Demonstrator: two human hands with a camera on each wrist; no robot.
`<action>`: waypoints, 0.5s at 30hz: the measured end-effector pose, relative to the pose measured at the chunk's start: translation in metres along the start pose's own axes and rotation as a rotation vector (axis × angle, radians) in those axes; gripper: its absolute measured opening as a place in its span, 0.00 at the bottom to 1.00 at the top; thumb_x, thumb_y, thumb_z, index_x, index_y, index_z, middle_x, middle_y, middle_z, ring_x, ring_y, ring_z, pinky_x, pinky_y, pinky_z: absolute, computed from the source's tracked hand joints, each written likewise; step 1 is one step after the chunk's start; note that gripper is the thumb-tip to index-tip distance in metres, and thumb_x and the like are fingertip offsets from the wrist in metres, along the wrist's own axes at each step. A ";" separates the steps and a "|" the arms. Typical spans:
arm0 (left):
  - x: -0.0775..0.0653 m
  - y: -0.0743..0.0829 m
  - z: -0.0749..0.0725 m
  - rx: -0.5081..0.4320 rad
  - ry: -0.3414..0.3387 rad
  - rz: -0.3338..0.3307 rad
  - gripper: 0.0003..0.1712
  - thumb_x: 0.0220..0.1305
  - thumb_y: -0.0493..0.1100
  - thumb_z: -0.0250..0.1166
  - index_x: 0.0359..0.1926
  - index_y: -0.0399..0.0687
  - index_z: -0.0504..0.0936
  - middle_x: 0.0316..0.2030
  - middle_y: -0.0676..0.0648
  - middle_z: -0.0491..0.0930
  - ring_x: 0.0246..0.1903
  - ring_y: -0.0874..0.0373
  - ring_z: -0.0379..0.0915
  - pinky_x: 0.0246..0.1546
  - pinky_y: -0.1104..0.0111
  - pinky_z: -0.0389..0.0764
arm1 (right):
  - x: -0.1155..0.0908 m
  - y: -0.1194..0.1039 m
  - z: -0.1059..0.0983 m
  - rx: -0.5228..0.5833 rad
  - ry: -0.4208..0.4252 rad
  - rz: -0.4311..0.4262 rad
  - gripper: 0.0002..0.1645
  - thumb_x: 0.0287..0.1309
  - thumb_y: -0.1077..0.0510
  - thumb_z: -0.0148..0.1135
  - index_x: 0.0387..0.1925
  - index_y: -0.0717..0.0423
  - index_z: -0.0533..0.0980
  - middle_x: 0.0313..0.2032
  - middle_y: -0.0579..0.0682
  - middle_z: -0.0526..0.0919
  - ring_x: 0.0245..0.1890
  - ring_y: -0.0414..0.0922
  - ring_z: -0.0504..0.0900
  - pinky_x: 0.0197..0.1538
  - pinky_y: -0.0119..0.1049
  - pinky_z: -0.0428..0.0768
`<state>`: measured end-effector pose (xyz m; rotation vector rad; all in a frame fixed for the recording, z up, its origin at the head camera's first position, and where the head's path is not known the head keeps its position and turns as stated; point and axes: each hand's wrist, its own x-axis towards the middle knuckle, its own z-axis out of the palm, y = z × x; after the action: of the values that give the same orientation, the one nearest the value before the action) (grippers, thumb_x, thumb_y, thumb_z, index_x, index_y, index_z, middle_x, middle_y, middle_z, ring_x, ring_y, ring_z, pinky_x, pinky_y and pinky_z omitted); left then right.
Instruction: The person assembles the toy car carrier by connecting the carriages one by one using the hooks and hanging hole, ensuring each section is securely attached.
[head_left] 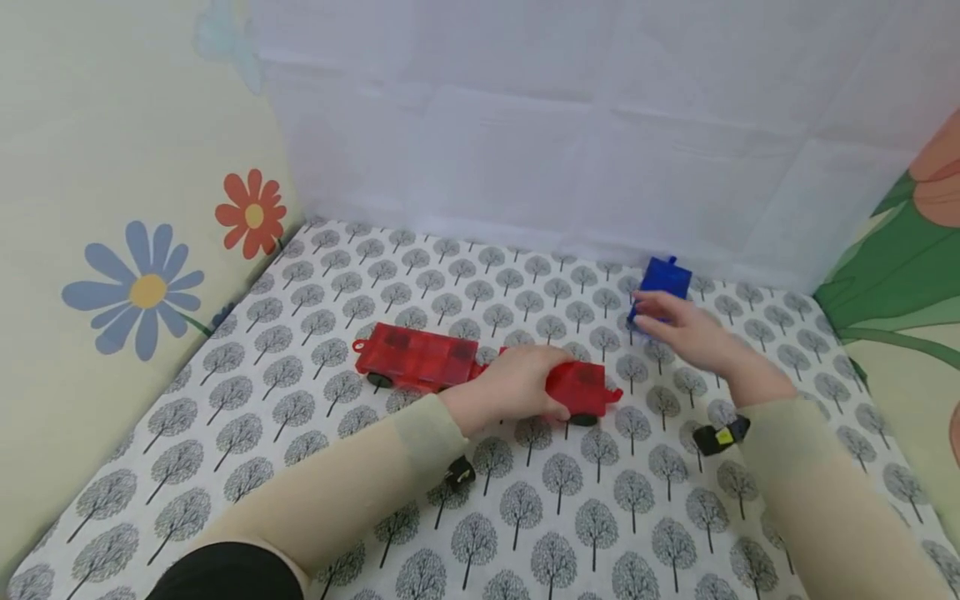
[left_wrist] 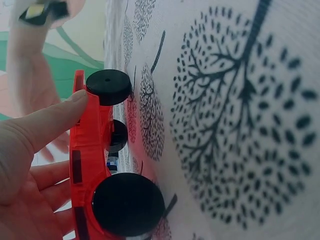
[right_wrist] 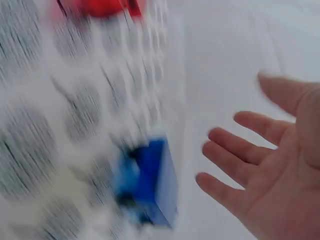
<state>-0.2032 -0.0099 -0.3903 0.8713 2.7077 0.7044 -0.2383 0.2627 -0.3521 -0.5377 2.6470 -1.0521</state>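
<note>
Two red toy wagons stand in a line on the cloth, end to end. My left hand grips the right-hand red wagon, with the thumb on its near side; the black wheels show in the left wrist view. The other red wagon has a hook loop at its left end; whether the two are coupled is hard to see behind the hand. Further back on the right sits a blue toy wagon. Over its near edge is my right hand, fingers extended and apart from the blue wagon in the right wrist view.
A white cloth with printed trees covers the table. A white sheet hangs along the back. Flower-patterned panels stand at both sides. Each wrist wears a small black camera strap.
</note>
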 end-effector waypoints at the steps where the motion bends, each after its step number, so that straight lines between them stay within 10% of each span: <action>1: -0.001 0.000 0.001 -0.003 -0.003 -0.002 0.41 0.48 0.54 0.79 0.64 0.54 0.75 0.47 0.55 0.79 0.41 0.61 0.71 0.43 0.65 0.73 | 0.004 0.002 -0.009 -0.045 0.026 0.028 0.34 0.75 0.54 0.50 0.75 0.59 0.54 0.68 0.67 0.62 0.67 0.65 0.61 0.64 0.64 0.61; 6: -0.003 -0.002 0.003 -0.011 0.001 -0.003 0.43 0.48 0.54 0.79 0.65 0.54 0.74 0.49 0.54 0.79 0.43 0.61 0.71 0.45 0.64 0.73 | 0.020 0.025 -0.036 -0.287 0.058 0.163 0.44 0.66 0.69 0.47 0.78 0.54 0.42 0.72 0.71 0.47 0.63 0.72 0.60 0.55 0.66 0.68; 10: -0.003 -0.002 0.003 -0.012 0.008 -0.012 0.44 0.47 0.54 0.80 0.66 0.54 0.74 0.51 0.55 0.79 0.44 0.61 0.71 0.48 0.63 0.72 | 0.030 0.048 -0.037 -0.416 0.038 0.236 0.56 0.55 0.77 0.50 0.79 0.48 0.38 0.73 0.72 0.38 0.67 0.76 0.45 0.63 0.72 0.52; 15: -0.002 -0.002 0.002 -0.015 0.017 -0.015 0.44 0.47 0.54 0.80 0.66 0.54 0.73 0.51 0.55 0.78 0.45 0.61 0.71 0.48 0.63 0.72 | 0.038 0.064 -0.031 -0.623 0.055 0.162 0.63 0.49 0.76 0.63 0.79 0.46 0.42 0.74 0.71 0.37 0.68 0.76 0.45 0.64 0.72 0.43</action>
<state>-0.2019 -0.0118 -0.3934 0.8447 2.7174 0.7320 -0.2996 0.3084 -0.3779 -0.3925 2.9852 -0.1802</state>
